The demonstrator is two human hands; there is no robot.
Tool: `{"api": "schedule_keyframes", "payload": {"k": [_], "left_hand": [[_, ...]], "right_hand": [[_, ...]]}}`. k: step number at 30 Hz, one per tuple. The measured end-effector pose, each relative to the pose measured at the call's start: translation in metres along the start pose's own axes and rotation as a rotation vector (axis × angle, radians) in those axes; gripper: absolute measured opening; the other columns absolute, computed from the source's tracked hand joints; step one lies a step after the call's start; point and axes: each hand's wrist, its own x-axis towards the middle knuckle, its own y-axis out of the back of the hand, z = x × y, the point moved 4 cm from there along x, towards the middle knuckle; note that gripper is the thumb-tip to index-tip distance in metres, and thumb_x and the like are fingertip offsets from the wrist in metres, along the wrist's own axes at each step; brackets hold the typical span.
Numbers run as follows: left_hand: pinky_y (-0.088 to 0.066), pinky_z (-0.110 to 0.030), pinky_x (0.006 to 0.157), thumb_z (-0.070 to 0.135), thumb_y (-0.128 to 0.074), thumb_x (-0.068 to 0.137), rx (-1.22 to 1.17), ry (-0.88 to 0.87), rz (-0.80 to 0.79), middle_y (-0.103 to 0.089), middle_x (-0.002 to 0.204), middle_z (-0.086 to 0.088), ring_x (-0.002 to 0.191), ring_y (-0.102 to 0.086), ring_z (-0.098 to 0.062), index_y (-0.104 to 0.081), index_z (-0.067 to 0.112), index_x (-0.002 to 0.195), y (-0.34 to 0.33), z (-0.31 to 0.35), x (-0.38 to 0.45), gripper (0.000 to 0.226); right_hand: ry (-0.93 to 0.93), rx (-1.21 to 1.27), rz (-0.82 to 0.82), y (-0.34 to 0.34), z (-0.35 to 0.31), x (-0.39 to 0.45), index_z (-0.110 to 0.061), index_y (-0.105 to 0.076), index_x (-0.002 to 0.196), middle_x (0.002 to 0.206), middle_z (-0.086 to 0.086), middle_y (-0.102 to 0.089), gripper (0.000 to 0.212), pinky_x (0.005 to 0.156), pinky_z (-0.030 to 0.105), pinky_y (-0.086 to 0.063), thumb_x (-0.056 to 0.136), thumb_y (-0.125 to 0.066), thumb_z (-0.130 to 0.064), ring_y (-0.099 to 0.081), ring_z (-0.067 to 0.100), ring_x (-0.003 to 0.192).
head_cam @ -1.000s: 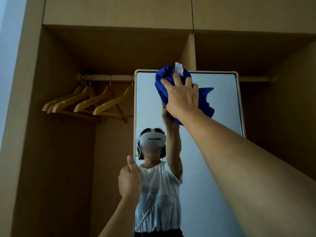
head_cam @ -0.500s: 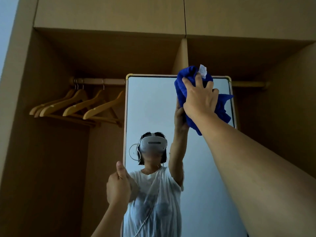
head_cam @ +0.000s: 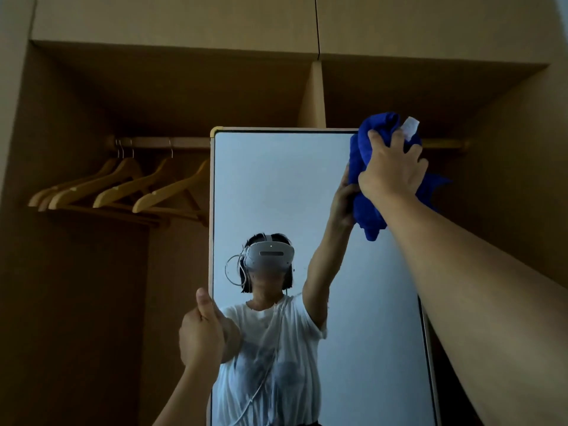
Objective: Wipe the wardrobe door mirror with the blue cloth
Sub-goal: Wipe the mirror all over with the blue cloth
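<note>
Hanging from the rail point(head_cam: 159, 142) inside the open wardrobe point(head_cam: 92, 272) were wooden hangers point(head_cam: 129, 189). Her right hand point(head_cam: 392, 172) clutched the blue cloth point(head_cam: 364, 179) against the mirror point(head_cam: 276, 186)'s top right corner; her left hand point(head_cam: 201, 330) gripped its left edge.

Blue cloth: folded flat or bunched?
Bunched. The blue cloth is a crumpled wad gripped by the right hand against the mirror.

At left of my frame, wooden hangers point(head_cam: 123, 192) hang from a closet rail point(head_cam: 159, 142) (all bare) inside the wardrobe point(head_cam: 76, 287); upper cabinet doors point(head_cam: 184, 20) span the top.
</note>
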Motion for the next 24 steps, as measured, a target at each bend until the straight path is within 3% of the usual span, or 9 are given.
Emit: {"api": "schedule_keyframes", "payload": {"k": [12, 16, 24], "left_hand": [[-0.045, -0.034, 0.059, 0.069, -0.012, 0.079, -0.015, -0.004, -0.017, -0.058, 0.056, -0.010, 0.056, -0.057, -0.024, -0.054, 0.009, 0.060, 0.001, 0.001, -0.002, 0.077], [-0.043, -0.030, 0.056, 0.069, -0.010, 0.077, -0.027, -0.011, -0.020, -0.055, 0.052, -0.007, 0.051, -0.052, -0.021, -0.049, 0.013, 0.055, 0.004, 0.007, -0.006, 0.072], [-0.046, -0.037, 0.061, 0.055, -0.019, 0.095, -0.051, 0.033, -0.047, -0.056, 0.058, -0.011, 0.058, -0.055, -0.027, -0.051, 0.008, 0.060, 0.007, 0.015, -0.014, 0.067]], "right_hand": [[-0.121, 0.023, -0.007, -0.007, 0.014, -0.026, -0.028, -0.020, 0.149, 0.154, 0.018, -0.017, 0.074, 0.103, 0.049, -0.030, 0.088, -0.061, -0.033, -0.033, 0.039, 0.128], [-0.138, 0.026, -0.012, -0.006, 0.013, -0.035, -0.025, -0.021, 0.148, 0.153, 0.020, -0.019, 0.072, 0.104, 0.049, -0.031, 0.088, -0.060, -0.033, -0.033, 0.038, 0.128], [-0.117, 0.126, -0.006, -0.004, -0.028, -0.050, -0.025, -0.022, 0.149, 0.154, 0.020, -0.017, 0.072, 0.106, 0.049, -0.030, 0.088, -0.060, -0.031, -0.032, 0.039, 0.130]]}}
